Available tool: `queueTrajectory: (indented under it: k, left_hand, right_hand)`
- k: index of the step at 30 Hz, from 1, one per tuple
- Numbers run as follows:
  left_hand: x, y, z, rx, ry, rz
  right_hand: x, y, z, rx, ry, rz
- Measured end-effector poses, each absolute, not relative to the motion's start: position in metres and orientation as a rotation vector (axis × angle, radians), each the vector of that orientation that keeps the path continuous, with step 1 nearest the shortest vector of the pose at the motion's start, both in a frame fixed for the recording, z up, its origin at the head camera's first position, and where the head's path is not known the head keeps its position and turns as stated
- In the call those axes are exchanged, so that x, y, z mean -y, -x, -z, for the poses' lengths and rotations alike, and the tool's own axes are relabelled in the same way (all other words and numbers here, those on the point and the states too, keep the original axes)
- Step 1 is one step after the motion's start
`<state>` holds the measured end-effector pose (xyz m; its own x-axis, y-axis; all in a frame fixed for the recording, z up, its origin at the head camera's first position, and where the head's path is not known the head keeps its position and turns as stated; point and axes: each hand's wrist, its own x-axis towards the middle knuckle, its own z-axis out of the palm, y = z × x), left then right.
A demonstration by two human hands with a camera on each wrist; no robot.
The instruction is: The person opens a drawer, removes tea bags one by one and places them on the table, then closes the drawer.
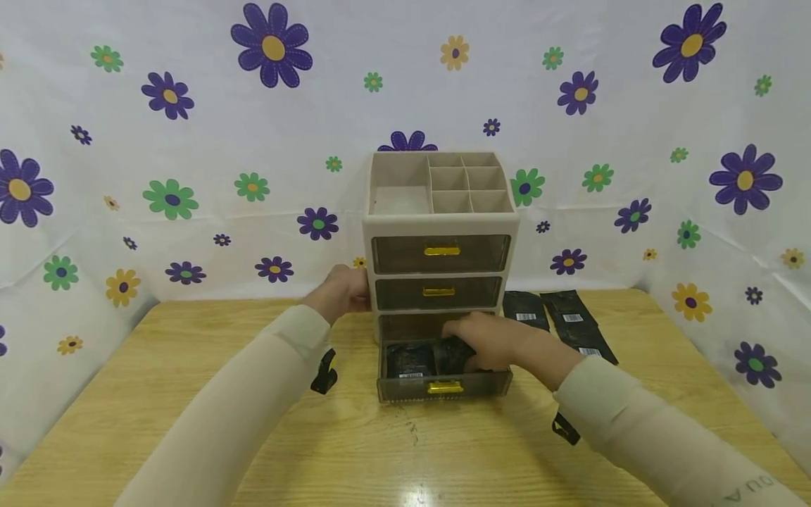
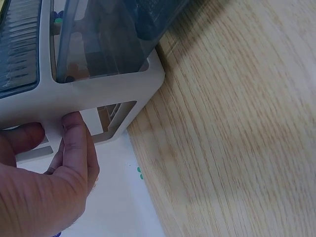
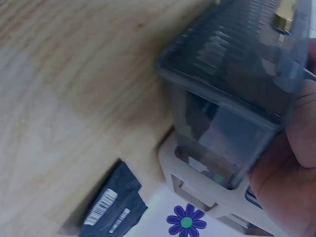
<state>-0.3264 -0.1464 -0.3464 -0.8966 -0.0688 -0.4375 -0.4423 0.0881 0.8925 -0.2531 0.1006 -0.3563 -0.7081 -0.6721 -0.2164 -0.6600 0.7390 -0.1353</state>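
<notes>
A beige drawer organizer [image 1: 441, 225] stands on the table with its smoky clear bottom drawer [image 1: 405, 389] pulled out. My left hand [image 2: 54, 182] grips a strut of the organizer's open side frame [image 2: 94, 91], thumb on one side and fingers on the other. In the head view, my right hand [image 1: 491, 341] reaches into the bottom drawer. Its thumb and fingers hold a black packet [image 1: 453, 354] there, partly covered by the hand. Another black packet [image 1: 410, 360] with a barcode label lies in the drawer's left part.
Several black packets [image 1: 573, 320] with white barcode labels lie on the wooden table [image 1: 342, 451] right of the organizer. Two upper drawers [image 1: 441, 253] with gold handles are closed. The top has divided compartments [image 1: 470, 184]. A flowered cloth [image 1: 209, 141] hangs behind.
</notes>
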Motion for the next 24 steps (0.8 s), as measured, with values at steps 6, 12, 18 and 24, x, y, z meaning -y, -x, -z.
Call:
queueTrajectory:
  k: [6,12,18,24]
  left_hand:
    - [0.146,0.325,0.346,-2.091,0.515,-1.883]
    - [0.145,0.325,0.346,-2.094,0.502,-1.892]
    - [0.145,0.325,0.346,-2.106,0.51,-1.878]
    - [0.146,0.325,0.345,-2.11,0.519,-1.867]
  right_hand:
    - [-0.104,0.252,0.345,-2.675,1.047,0.14]
    - [-0.111,0.25,0.326,-2.683,1.051,0.258]
    - [-0.125,0.249,0.31,-2.748,1.133,0.372]
    - [-0.144,0.242,0.298,-2.813,1.183,0.558]
